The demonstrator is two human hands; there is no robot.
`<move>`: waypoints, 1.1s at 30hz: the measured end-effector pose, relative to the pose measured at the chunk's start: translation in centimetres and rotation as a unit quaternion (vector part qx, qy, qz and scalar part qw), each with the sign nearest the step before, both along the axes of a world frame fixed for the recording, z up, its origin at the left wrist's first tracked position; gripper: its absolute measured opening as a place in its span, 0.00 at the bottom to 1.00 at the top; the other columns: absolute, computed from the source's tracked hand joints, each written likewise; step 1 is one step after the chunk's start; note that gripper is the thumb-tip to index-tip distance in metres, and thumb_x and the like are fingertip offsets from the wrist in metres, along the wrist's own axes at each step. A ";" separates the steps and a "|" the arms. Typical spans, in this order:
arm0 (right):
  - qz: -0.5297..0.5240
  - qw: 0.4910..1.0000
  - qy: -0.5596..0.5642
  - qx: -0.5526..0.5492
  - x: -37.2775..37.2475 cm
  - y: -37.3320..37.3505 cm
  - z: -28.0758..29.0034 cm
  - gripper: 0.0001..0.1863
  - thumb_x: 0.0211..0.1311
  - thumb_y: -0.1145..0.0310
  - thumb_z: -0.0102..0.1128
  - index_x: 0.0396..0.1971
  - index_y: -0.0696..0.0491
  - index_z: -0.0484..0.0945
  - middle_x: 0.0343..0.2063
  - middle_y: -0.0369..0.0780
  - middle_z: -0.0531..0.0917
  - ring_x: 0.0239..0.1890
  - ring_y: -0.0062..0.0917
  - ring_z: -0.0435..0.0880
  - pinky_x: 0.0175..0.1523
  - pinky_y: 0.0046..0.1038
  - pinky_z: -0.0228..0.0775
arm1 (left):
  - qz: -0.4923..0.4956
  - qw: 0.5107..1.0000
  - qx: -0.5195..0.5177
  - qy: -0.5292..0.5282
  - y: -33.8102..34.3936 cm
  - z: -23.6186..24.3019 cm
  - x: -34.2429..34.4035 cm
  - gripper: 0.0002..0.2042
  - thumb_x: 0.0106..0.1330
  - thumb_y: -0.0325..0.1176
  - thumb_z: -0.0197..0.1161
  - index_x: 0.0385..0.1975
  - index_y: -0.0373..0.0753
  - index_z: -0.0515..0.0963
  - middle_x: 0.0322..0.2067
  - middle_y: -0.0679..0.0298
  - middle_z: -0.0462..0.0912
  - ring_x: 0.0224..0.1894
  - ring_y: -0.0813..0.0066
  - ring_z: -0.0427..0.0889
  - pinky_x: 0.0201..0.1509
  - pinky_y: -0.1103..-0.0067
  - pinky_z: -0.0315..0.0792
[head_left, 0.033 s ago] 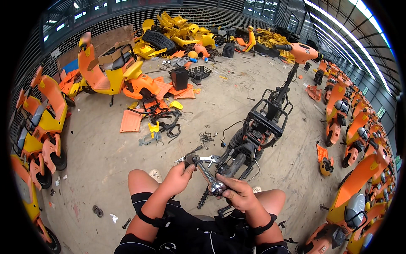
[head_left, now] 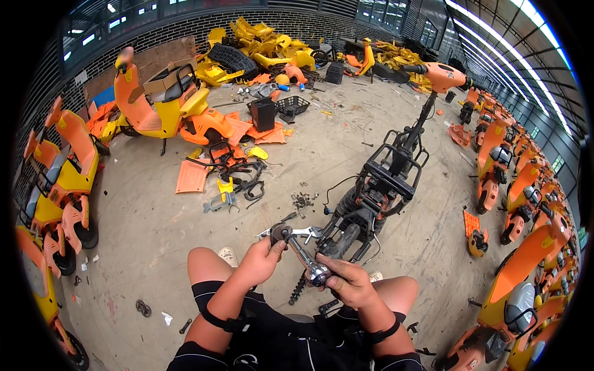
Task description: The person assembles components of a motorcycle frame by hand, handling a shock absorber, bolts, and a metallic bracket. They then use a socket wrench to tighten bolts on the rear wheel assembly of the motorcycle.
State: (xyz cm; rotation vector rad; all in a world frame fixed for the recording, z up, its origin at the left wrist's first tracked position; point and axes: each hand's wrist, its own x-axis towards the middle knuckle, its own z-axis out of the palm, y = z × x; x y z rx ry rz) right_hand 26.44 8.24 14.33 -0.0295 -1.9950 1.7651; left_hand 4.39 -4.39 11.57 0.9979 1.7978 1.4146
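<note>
Pinched between my left hand's thumb and fingers is a dark, rounded metal part. My right hand has its fingers round the bulbous shiny head of a chrome ratchet wrench. The wrench's shaft slants up to the dark part, and the two meet there; how they join is too small to make out. Beyond my hands lies a silver wrench, partly hidden. A black coil-spring shock absorber shows below the ratchet wrench, between my legs.
Just ahead stands a stripped scooter frame with an orange handlebar cover. Small bolts lie left of its wheel. Orange panels and black brackets are strewn farther left. Scooters line both sides; yellow body panels are heaped by the wall.
</note>
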 end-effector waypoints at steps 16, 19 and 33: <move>-0.163 0.881 0.085 -0.435 -3.1 -2.5 -0.7 0.14 0.70 0.66 0.57 0.46 0.55 0.64 0.23 0.38 0.73 0.21 0.20 0.72 0.20 0.25 0.62 | 0.149 0.947 0.033 0.282 0.5 1.3 2.9 0.12 0.72 0.35 0.57 0.42 0.30 0.74 0.24 0.44 0.79 0.29 0.41 0.80 0.32 0.59 0.73; -0.203 0.945 0.049 -0.252 -2.8 -1.5 -1.7 0.15 0.68 0.64 0.60 0.45 0.56 0.67 0.21 0.36 0.74 0.21 0.21 0.74 0.21 0.25 0.65 | 0.130 0.953 0.027 0.271 0.6 1.0 2.4 0.12 0.71 0.34 0.58 0.41 0.29 0.73 0.24 0.44 0.79 0.29 0.40 0.80 0.32 0.60 0.73; -0.257 0.947 0.011 -0.193 -3.4 -0.3 -5.6 0.20 0.64 0.61 0.66 0.43 0.56 0.68 0.23 0.38 0.76 0.21 0.21 0.74 0.27 0.25 0.69 | 0.127 0.953 0.073 0.266 3.2 -2.2 1.4 0.12 0.71 0.35 0.58 0.39 0.29 0.73 0.23 0.44 0.78 0.27 0.40 0.79 0.30 0.59 0.72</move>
